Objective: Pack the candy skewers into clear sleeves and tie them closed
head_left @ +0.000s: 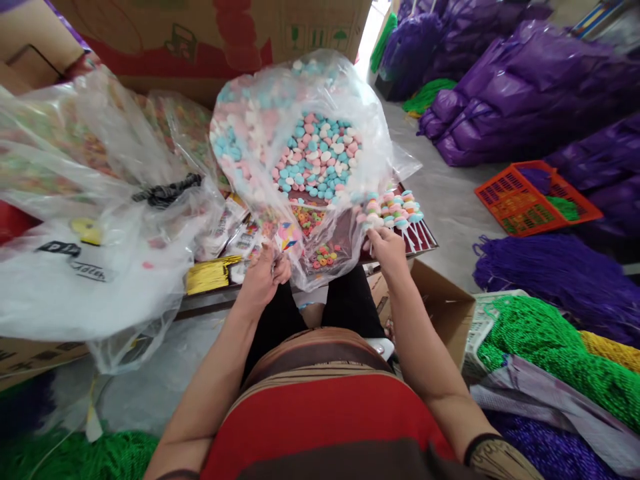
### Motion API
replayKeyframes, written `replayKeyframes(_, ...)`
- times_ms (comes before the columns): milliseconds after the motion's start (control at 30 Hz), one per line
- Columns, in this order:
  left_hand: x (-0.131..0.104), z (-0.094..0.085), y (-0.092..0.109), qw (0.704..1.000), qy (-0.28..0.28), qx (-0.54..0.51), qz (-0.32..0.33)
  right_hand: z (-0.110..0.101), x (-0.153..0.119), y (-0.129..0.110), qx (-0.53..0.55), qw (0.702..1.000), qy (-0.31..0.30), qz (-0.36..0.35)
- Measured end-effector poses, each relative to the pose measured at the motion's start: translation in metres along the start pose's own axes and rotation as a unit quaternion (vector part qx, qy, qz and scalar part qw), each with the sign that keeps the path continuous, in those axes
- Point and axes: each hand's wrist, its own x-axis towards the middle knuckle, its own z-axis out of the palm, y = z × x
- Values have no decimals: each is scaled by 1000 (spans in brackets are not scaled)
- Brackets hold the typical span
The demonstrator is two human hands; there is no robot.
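Note:
My left hand (265, 277) is closed in front of the table edge, with a small colourful printed packet (289, 236) at its fingertips. On the right, my right hand (386, 248) pinches the stick end of a candy skewer (373, 212) threaded with pastel pieces. More candy skewers (400, 210) lie beside it, their white sticks pointing toward me. Between and beyond my hands, a large clear bag (230, 107) lies open, full of pink, blue and white candies (320, 157). Ring-shaped candies (325, 256) in several colours show through plastic nearer to me.
A stack of yellow strips (207, 275) and printed packets (235, 230) lie left of my left hand. Further left are big plastic bags (90, 267). A cardboard box (210, 40) stands behind. An open carton (440, 307), an orange basket (535, 197) and green bead strings (545, 340) are on the right.

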Motion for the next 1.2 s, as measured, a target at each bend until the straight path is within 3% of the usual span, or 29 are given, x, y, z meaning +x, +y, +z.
replayKeyframes(133,0,-5,-1,1000,7,22,11,-12,-29,9,175,983,1,-52)
replayKeyframes(300,-2,-11,0,998,9,65,11,-26,-62,13,234,963,-26,-132)
replayKeyframes(500,-6,-21,0,990,-20,137,-1,-37,-73,-3,166,961,-34,-219)
replayKeyframes(767,-4,-27,-2,983,-66,173,3,-46,-61,-9,50,946,-41,-319)
replayKeyframes(933,-3,-25,6,970,-78,231,-9,-53,-54,-7,39,944,-18,-328)
replayKeyframes(1200,-7,-21,25,929,-109,353,34,-58,-52,-6,49,948,25,-315)
